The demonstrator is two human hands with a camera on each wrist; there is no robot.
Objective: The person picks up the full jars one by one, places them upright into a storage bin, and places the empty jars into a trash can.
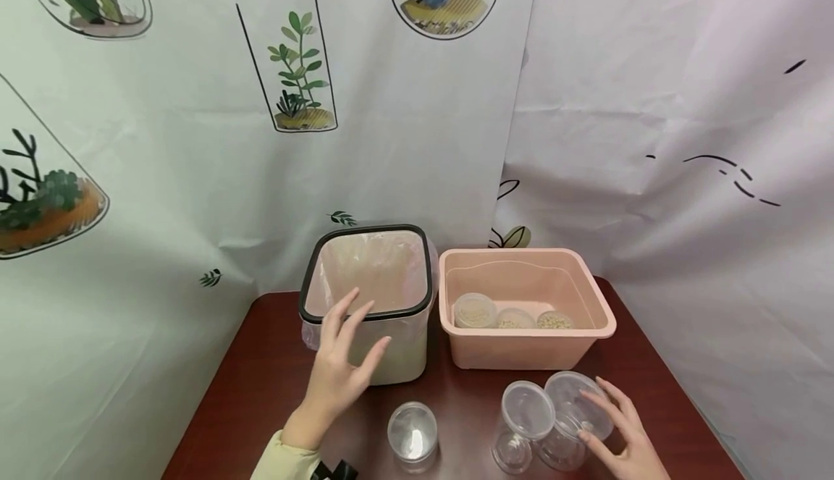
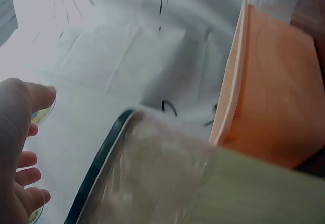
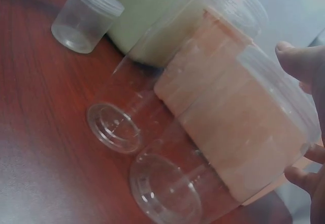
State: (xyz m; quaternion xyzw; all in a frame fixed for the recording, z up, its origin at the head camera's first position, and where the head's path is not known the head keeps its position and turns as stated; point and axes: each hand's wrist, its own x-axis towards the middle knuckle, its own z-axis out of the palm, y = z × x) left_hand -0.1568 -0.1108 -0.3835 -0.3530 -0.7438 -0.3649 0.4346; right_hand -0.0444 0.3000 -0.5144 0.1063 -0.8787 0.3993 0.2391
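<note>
My left hand (image 1: 339, 368) hovers in front of a pale bin (image 1: 391, 350) with a black rim and plastic liner. Its fingers are spread and hold nothing. At the right, my right hand (image 1: 625, 429) reaches over the lid of a large clear plastic jar (image 1: 563, 447), with its fingers loosely bent around the lid's edge. In the right wrist view, one digit stands off the lid, while other fingertips (image 3: 302, 178) are at its side; firm contact cannot be told. Beside it stands a slimmer clear jar (image 1: 504, 444). A short clear jar (image 1: 413, 436) stands apart, left of them.
A pink plastic tub (image 1: 521, 350) stands behind the jars, beside the bin. Inside it are several small containers, including one with pale grains (image 1: 554, 320). Everything stands on a dark red-brown table (image 1: 228, 407). A printed white cloth (image 1: 417, 147) hangs behind.
</note>
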